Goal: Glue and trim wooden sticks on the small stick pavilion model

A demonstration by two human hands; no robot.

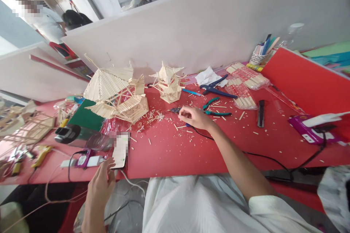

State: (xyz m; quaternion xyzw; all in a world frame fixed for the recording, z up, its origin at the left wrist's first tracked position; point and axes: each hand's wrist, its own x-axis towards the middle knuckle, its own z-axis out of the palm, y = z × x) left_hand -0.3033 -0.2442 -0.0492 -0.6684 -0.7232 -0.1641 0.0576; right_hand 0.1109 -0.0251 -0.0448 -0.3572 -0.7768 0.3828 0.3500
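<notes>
My right hand (194,117) is over the middle of the red table, fingers curled and pressed together. What they hold, if anything, is hidden. A dark pointed tool tip (175,110) shows just left of the fingertips, and a black cable (203,135) runs out from below the hand. Green-handled pliers (218,113) lie partly behind it. My left hand (101,180) is at the table's front edge, fingers loosely extended, by the lower end of a phone (120,151). Beyond my hands stand a large pavilion model of thin wooden sticks (117,93) and a smaller one (168,85).
Stick offcuts are scattered over the red table (169,156). Blue-handled pliers (218,89), packets of sticks (242,91), a utility knife (261,113) and a purple power strip (307,131) lie right. A bottle (82,136) lies left. A white partition (191,32) stands behind; people are beyond it.
</notes>
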